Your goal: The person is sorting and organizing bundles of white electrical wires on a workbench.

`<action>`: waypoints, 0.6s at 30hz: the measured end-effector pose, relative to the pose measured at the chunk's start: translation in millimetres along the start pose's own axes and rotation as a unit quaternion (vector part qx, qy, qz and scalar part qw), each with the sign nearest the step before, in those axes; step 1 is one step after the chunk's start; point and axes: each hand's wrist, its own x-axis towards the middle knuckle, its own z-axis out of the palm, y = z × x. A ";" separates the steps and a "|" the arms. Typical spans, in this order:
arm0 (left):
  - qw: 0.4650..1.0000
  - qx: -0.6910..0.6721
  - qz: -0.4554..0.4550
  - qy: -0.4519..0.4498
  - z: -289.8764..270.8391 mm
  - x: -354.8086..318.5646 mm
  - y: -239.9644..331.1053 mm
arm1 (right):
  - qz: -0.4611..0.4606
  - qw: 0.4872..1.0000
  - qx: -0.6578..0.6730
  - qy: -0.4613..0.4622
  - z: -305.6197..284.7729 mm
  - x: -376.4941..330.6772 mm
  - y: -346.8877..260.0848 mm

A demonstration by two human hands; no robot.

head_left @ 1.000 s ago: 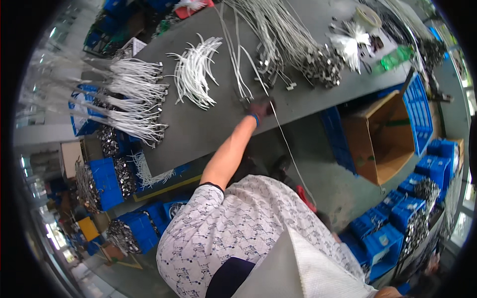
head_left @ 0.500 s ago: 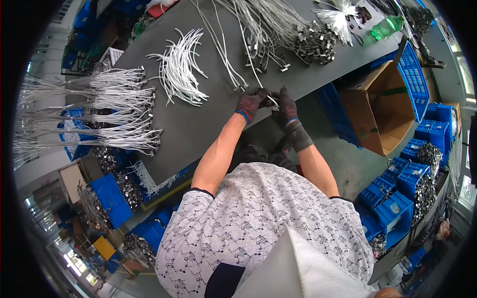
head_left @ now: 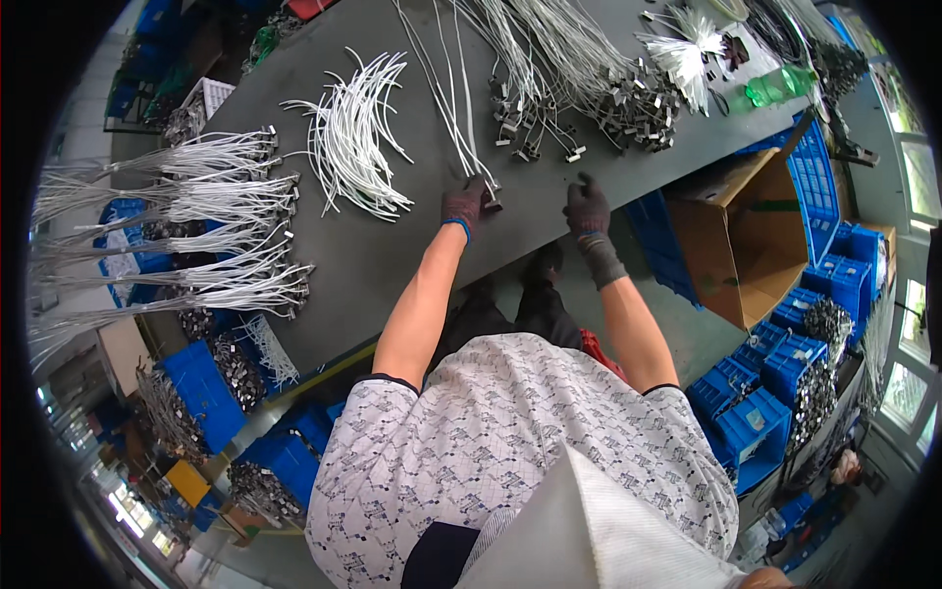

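Both hands are standing apart now, where half a second ago they were meeting over a cable by the near edge of the counter (head_left: 363, 265). Left hand (head_left: 465, 203) is reaching onto the counter a little in from that edge, its fingers touching the lower ends of the long cables (head_left: 470, 149); I cannot tell whether they are clamping on them. Those cables are running down from the far edge to that hand. Right hand (head_left: 589, 211) is hovering over the near edge, its fingers standing slightly apart.

White tubes (head_left: 358, 137) are lying in a curved heap toward the left edge, and tied bundles (head_left: 231, 201) are stretching out past that edge. Metal connectors (head_left: 638, 108) are crowding the right half, white ties (head_left: 687, 61) are fanning out just beyond them, and a green bottle (head_left: 780, 86) is lying near the right corner. Below the near edge, a carton (head_left: 711, 260) is sitting open. Farther right, a blue crate (head_left: 751, 422) is showing a pale marking, too small to read.
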 end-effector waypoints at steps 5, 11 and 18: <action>0.895 0.386 0.110 0.196 15.4 -39.8 44.7 | -0.195 0.906 -0.351 0.131 -29.6 111.1 17.5; 0.868 0.354 0.160 0.309 -6.3 4.6 81.0 | -0.168 0.946 -0.263 -0.085 -69.0 211.3 53.2; 0.813 0.456 -0.067 0.357 -62.3 101.4 55.2 | -0.144 0.952 -0.261 -0.064 -43.0 141.8 5.4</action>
